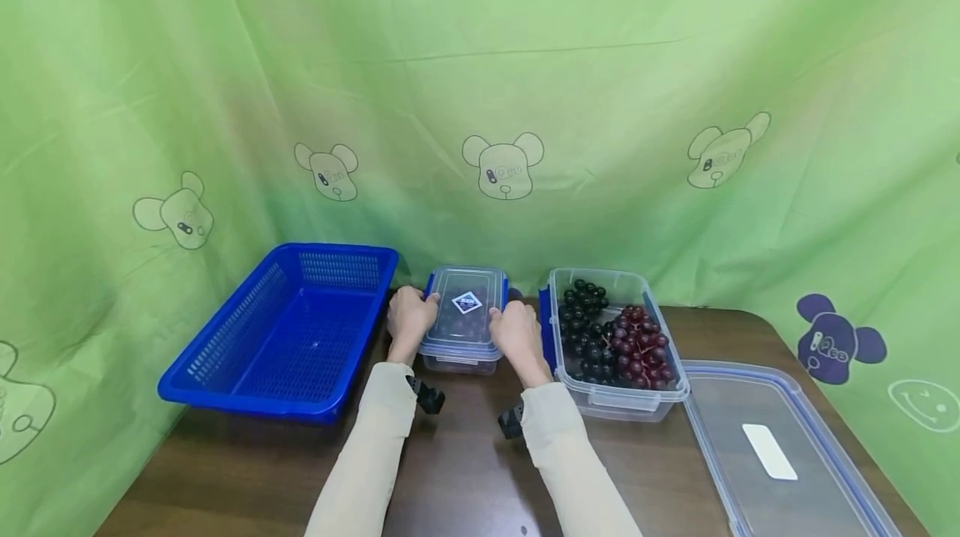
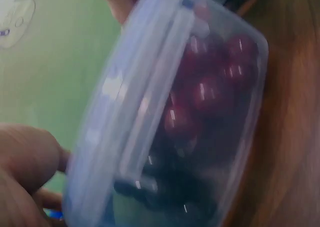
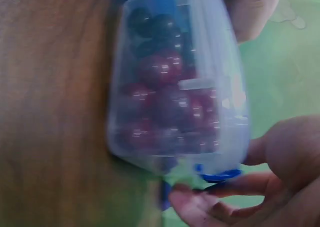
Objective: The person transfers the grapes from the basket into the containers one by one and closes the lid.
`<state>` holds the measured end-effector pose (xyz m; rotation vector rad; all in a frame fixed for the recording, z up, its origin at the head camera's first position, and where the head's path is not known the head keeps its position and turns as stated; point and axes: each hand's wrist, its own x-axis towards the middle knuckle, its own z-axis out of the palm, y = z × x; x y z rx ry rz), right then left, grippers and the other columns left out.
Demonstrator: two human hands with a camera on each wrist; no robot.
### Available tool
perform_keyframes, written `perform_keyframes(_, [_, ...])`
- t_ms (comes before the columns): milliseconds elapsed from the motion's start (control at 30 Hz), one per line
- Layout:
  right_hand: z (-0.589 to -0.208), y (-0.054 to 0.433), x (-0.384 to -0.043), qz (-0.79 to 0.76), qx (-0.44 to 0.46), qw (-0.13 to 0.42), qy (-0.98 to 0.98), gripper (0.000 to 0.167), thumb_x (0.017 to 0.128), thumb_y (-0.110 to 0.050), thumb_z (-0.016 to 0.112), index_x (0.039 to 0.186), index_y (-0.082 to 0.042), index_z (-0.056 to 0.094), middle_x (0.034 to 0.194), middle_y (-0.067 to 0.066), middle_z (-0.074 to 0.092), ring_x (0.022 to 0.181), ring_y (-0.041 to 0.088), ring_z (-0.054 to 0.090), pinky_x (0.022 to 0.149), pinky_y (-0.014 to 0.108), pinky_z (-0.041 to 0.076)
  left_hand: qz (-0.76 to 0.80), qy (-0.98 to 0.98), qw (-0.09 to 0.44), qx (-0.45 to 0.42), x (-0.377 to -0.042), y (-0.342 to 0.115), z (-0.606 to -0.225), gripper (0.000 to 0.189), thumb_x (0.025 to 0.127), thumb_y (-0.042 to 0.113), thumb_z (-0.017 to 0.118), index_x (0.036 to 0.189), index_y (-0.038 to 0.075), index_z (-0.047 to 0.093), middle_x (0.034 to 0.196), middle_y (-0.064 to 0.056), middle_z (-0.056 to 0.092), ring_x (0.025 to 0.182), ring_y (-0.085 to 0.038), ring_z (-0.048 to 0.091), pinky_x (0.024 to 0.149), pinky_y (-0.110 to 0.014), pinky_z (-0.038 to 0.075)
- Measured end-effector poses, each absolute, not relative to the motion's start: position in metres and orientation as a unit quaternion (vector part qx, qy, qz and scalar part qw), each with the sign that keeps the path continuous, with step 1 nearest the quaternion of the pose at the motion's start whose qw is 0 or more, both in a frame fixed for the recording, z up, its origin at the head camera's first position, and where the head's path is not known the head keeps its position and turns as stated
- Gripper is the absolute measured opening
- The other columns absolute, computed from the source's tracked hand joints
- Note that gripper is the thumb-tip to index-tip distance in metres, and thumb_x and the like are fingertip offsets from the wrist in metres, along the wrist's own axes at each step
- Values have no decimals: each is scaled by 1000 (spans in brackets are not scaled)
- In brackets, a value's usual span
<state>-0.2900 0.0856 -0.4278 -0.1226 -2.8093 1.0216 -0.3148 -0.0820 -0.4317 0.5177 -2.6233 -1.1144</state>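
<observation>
A small see-through food container [image 1: 456, 330] stands on the table between both hands, its lid on and a diamond-shaped sticker on top. My left hand [image 1: 409, 320] grips its left side, thumb at the lid's edge. On the right side my right hand [image 1: 517, 333] holds it likewise; in the right wrist view its fingers [image 3: 192, 207] curl beneath a blue side latch [image 3: 222, 176]. Through the container wall, red grapes [image 2: 212, 94] and dark grapes [image 2: 165, 187] show in the left wrist view, which is blurred. The left hand's fingertips are partly hidden behind the container.
To the left stands a blue plastic basket [image 1: 296, 337]. A larger lidless container [image 1: 618, 412] on the right holds black grapes [image 1: 585, 324] and red grapes [image 1: 637, 349]. Its side lies near a large flat lid [image 1: 795, 429]. A green printed curtain [image 1: 420, 103] hangs behind the wooden table [image 1: 465, 454].
</observation>
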Motion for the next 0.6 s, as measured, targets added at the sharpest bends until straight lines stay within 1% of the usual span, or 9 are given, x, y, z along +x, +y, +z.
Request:
perform_keyframes(100, [-414,92,-284,346,-12,75,-935,46,107,-31,57,115,12,69,124,36,64,116,49,63,99,61,53,-343,-914,155,152,-306,-70,-421,36,103,30,61,108,-3,76,122,-30,69,116,-52,62,99,-61,52])
perform_keyframes(167, [-400,102,-281,355,12,77,-931,51,107,-33,57,127,14,64,130,37,63,120,50,63,103,60,53,-315,-924,177,124,-296,-59,-408,38,104,31,59,107,-3,76,120,-31,70,113,-53,62,96,-62,53])
perform_keyframes(200, [-391,108,-279,360,24,76,-929,53,107,-32,57,131,14,62,133,37,64,124,50,63,106,60,52,-306,-927,188,105,-292,-52,-400,37,104,31,59,103,-2,76,116,-29,72,109,-52,65,93,-61,54])
perform_keyframes(267, [-375,124,-276,369,47,71,-926,53,106,-32,58,136,12,60,135,34,65,126,48,64,109,59,51,-302,-931,198,58,-281,-39,-384,34,104,31,61,103,1,78,109,-23,76,102,-46,70,87,-56,58])
perform_keyframes(367, [-354,154,-268,381,76,70,-919,51,107,-32,57,139,8,60,137,30,66,126,47,65,109,59,51,-336,-924,184,-15,-266,-16,-365,29,103,31,63,108,7,79,100,-12,80,89,-31,75,74,-43,60])
perform_keyframes(400, [-348,165,-265,383,86,72,-917,50,108,-32,57,139,7,61,137,29,67,125,46,65,108,59,52,-359,-917,171,-39,-261,-8,-361,27,103,30,64,110,9,79,99,-9,81,85,-26,75,71,-38,60])
perform_keyframes(467, [-338,190,-257,382,102,76,-915,48,108,-34,57,138,4,62,136,28,67,118,45,69,104,59,54,-425,-893,117,-88,-250,7,-356,25,103,28,65,113,10,79,98,-5,81,82,-17,73,70,-29,57])
perform_keyframes(533, [-331,217,-247,377,115,84,-915,49,109,-36,56,139,2,63,135,29,68,112,44,71,98,57,57,-499,-854,40,-138,-239,23,-355,24,103,25,65,114,8,78,97,-7,80,79,-14,71,71,-25,58])
perform_keyframes(600, [-326,246,-237,366,116,89,-919,50,109,-39,56,140,0,62,133,29,69,104,40,74,90,50,59,-547,-817,-39,-177,-228,39,-357,23,103,23,66,114,7,78,96,-10,80,78,-13,72,73,-24,59])
